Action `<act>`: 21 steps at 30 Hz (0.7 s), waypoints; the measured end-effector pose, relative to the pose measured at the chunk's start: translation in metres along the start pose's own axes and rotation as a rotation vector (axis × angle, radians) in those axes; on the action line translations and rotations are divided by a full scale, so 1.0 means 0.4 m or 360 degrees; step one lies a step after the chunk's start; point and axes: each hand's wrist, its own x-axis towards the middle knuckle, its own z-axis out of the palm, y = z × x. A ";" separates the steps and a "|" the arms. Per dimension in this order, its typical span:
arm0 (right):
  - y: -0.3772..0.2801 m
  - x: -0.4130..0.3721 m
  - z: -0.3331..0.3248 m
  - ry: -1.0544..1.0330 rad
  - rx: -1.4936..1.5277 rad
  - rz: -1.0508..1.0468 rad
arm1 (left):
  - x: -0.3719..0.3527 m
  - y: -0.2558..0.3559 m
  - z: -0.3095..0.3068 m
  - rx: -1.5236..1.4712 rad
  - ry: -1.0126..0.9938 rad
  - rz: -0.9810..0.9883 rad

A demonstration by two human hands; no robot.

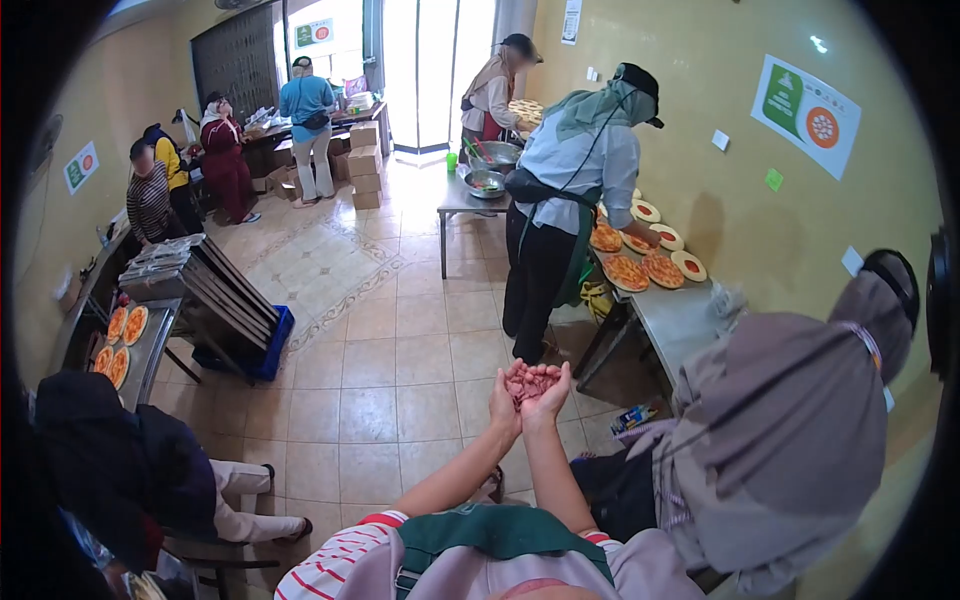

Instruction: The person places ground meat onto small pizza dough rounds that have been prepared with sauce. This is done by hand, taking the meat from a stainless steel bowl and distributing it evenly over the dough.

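My left hand point(502, 410) and my right hand point(549, 402) are pressed side by side into a cup, held out in front of me above the tiled floor. A heap of pink meat slices point(530, 383) fills the hollow between them. The pieces look small and thin; their exact kind is too small to make out. Both palms face up with the fingers curled around the heap, and the lower part of the pile is hidden by the hands.
Ahead, a person in a white shirt point(580, 150) bends over pizzas point(626, 274) on a metal table point(668, 330). Another person point(790, 420) stands close on my right, one point(130, 450) on my left. Stacked trays point(205, 290) rest at left. Bowls point(486, 184) and cardboard boxes point(366, 160) stand farther back.
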 end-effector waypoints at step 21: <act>-0.170 0.958 0.288 -0.0208 0.0205 -0.0047 | 0.982 -0.260 0.189 -0.0036 -0.0032 -0.0979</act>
